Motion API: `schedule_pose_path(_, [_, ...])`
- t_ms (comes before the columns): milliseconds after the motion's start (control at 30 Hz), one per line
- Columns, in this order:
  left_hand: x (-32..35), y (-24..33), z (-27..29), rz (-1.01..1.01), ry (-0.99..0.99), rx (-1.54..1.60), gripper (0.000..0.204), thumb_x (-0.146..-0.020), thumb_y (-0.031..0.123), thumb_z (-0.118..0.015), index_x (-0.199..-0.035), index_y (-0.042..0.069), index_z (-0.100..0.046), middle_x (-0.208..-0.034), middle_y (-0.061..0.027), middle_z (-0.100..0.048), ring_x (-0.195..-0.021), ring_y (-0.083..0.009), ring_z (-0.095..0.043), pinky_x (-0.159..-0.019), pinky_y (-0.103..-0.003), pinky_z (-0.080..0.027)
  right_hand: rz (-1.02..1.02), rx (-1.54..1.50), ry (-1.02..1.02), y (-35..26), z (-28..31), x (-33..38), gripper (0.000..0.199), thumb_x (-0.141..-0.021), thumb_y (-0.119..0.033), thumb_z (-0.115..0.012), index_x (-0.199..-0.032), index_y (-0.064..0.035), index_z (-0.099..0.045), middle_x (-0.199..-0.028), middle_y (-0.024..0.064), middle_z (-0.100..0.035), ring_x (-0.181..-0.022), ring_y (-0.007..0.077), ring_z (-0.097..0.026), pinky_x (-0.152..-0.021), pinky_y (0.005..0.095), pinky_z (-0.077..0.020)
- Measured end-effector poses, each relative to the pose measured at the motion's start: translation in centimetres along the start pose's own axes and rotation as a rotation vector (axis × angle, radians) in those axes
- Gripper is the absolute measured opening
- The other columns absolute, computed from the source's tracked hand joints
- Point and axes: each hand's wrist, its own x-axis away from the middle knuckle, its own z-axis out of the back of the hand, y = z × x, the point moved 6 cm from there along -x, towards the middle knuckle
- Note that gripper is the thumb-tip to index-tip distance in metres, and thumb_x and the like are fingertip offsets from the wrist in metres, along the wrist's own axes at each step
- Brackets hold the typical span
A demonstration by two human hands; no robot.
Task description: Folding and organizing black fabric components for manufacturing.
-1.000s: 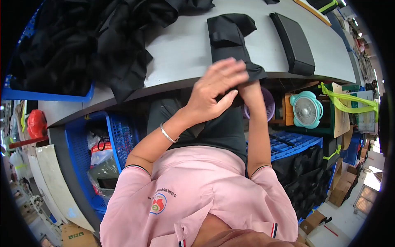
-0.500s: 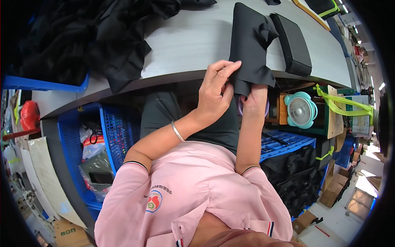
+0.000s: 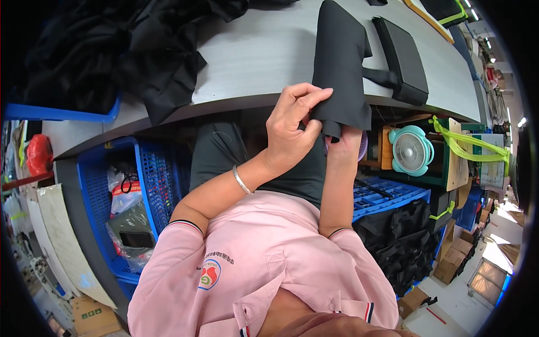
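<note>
A long folded piece of black fabric reaches from the table edge up over the table top. Its near end is curled over, with a loose flap. My left hand pinches the left edge of this fabric near the bottom, thumb and index finger closed on it. Only the wrist and heel of my right hand show; its fingers are hidden under or inside the fabric, I cannot tell which. A black strip sticks out from the fabric's right side toward a flat black case-like block lying beside it.
Heaped black cloth covers the table's left part, by a blue tray rim. Below stand a blue basket with bagged items and, at right, a blue crate with black cloth. A turquoise fan is beyond my right forearm.
The fabric's right side has smoothed out; its bunched strip now extends rightward toward the black block. My right hand has shifted slightly down and left. My left hand keeps its pinch.
</note>
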Motion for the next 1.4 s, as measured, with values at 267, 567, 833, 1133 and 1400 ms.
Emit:
schedule_pose_path(267, [0.5, 0.3, -0.3, 0.022, -0.018, 0.05, 0.062, -0.067, -0.019, -0.061, -0.121, 0.01, -0.07, -0.112, -0.006, -0.062, -0.08, -0.0108, -0.059, -0.06, -0.022, -0.05, 0.095, -0.035, -0.158, 0.5, 0.0, -1.1, 0.037, -0.09, -0.025, -0.066, -0.12, -0.004, -0.059, -0.107, 0.0092, -0.066, -0.091, 0.0221, -0.066, -0.075, 0.0337, -0.0578])
schedule_pose_path(567, [0.9, -0.2, -0.4, 0.047, -0.043, 0.077, 0.069, -0.067, -0.02, -0.061, -0.128, 0.011, -0.067, -0.118, -0.0058, -0.059, -0.079, -0.0097, -0.057, -0.062, -0.022, -0.05, -0.137, -0.202, -0.125, 1.6, -1.0, -1.1, 0.024, -0.092, -0.025, -0.063, -0.103, -0.0036, -0.063, -0.091, 0.0079, -0.064, -0.076, 0.0215, -0.063, -0.06, 0.032, -0.0542])
schedule_pose_path(833, [1.1, -0.6, 0.5, 0.065, -0.061, 0.071, 0.073, -0.068, -0.017, -0.058, -0.135, 0.013, -0.062, -0.116, -0.0068, -0.057, -0.087, -0.0158, -0.06, -0.071, -0.026, -0.053, -0.173, -0.174, -0.304, 2.4, -2.1, -1.4, 0.026, -0.094, -0.027, -0.061, -0.105, -0.0037, -0.062, -0.093, 0.0078, -0.064, -0.077, 0.0209, -0.064, -0.061, 0.032, -0.0548])
schedule_pose_path(1133, [0.2, 0.0, 2.0, 0.078, -0.096, 0.115, 0.067, -0.072, -0.013, -0.059, -0.137, 0.007, -0.059, -0.118, -0.0098, -0.057, -0.084, -0.0169, -0.059, -0.068, -0.027, -0.051, -0.049, 0.012, -0.177, 2.5, -1.5, -1.1, 0.04, -0.096, -0.03, -0.06, -0.126, -0.0053, -0.056, -0.118, 0.0096, -0.063, -0.101, 0.0235, -0.064, -0.081, 0.038, -0.0573])
schedule_pose_path(1400, [2.1, -6.3, 4.2, 0.42, 0.004, 0.016, 0.048, -0.086, -0.006, -0.048, -0.132, 0.003, -0.062, -0.087, -0.0058, -0.063, -0.069, -0.0085, -0.053, -0.069, -0.025, -0.051, 0.087, 0.299, -0.06, 2.9, -1.2, -1.9, 0.038, -0.097, -0.011, -0.057, -0.134, -0.0011, -0.05, -0.128, 0.0076, -0.057, -0.12, 0.0197, -0.052, -0.105, 0.0336, -0.0426])
